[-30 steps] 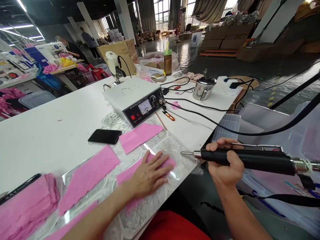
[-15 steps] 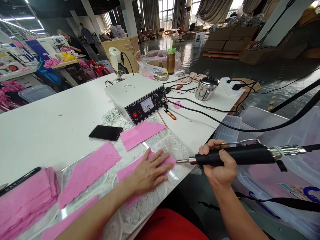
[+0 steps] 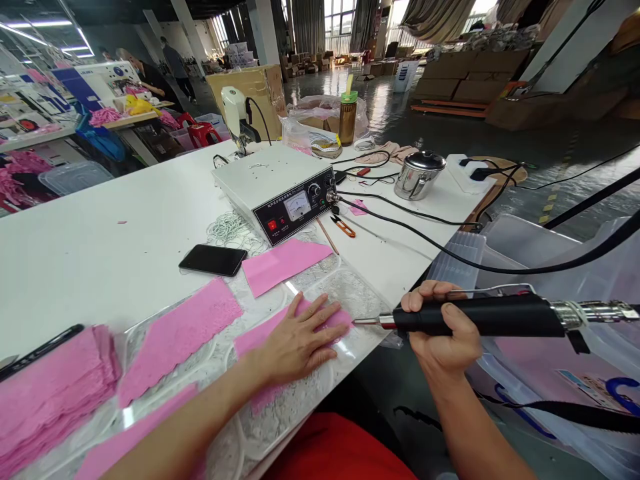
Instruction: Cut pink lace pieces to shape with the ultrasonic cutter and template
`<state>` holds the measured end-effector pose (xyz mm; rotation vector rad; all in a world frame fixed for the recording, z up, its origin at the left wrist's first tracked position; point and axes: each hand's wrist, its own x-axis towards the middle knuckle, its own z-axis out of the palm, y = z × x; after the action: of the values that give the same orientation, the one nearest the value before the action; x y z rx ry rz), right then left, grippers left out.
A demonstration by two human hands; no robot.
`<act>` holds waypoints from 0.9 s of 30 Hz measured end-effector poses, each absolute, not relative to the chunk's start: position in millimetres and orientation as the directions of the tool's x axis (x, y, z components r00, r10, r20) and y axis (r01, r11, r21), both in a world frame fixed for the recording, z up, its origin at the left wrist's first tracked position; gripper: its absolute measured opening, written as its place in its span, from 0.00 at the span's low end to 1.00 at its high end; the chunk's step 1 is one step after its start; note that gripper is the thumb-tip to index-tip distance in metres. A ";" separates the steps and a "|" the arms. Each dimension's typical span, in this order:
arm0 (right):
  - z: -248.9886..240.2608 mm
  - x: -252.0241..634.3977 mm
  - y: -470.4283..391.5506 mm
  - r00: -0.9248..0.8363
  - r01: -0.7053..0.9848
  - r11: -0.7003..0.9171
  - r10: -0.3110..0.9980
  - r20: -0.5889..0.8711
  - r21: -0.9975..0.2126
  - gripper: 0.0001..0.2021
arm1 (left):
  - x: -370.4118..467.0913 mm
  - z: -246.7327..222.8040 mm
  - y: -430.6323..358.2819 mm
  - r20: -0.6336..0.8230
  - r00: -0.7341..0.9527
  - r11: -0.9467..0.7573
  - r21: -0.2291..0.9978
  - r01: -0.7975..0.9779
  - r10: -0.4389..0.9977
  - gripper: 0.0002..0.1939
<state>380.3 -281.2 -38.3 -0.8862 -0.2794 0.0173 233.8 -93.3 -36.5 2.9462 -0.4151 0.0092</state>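
Observation:
My left hand (image 3: 300,340) lies flat with spread fingers on a pink fabric piece (image 3: 250,339), which rests on a clear patterned sheet (image 3: 350,288). In my right hand (image 3: 445,327) is a black handheld tool (image 3: 500,316), its fingers wrapped round the barrel. The tool's thin metal tip touches or nearly touches the right edge of the fabric, just beside my left fingertips. Other pink pieces lie around: one (image 3: 285,263) above my left hand, one (image 3: 180,337) to its left, and a stack (image 3: 55,393) at the far left.
A control box (image 3: 295,207) with a meter stands behind the sheet, its black cable running right. Near it are a phone (image 3: 213,260), orange snips (image 3: 344,227), a metal mug (image 3: 419,177) and a bottle (image 3: 347,120). Clear plastic bins (image 3: 530,240) stand at the right.
The rear of the black tool has shifted slightly right and down, while its tip stays at the fabric edge. My left hand keeps its place. The camera view has moved slightly.

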 end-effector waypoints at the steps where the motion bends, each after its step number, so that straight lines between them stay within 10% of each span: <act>1: -38.6 380.3 -281.2 0.961 0.108 0.630 0.132 0.243 -0.769 0.06 | 233.6 -36.8 -93.3 0.028 0.962 -0.948 0.162 -0.274 -0.273 0.24; 27: -29.5 381.8 -286.6 0.936 0.117 0.643 0.183 0.301 -0.756 0.05 | 233.5 -35.6 -94.7 0.027 0.959 -0.949 0.135 -0.284 -0.283 0.23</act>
<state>381.8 -286.6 -29.5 -0.8764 -0.3701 0.0386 233.5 -94.7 -35.6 2.9725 -0.4324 0.0110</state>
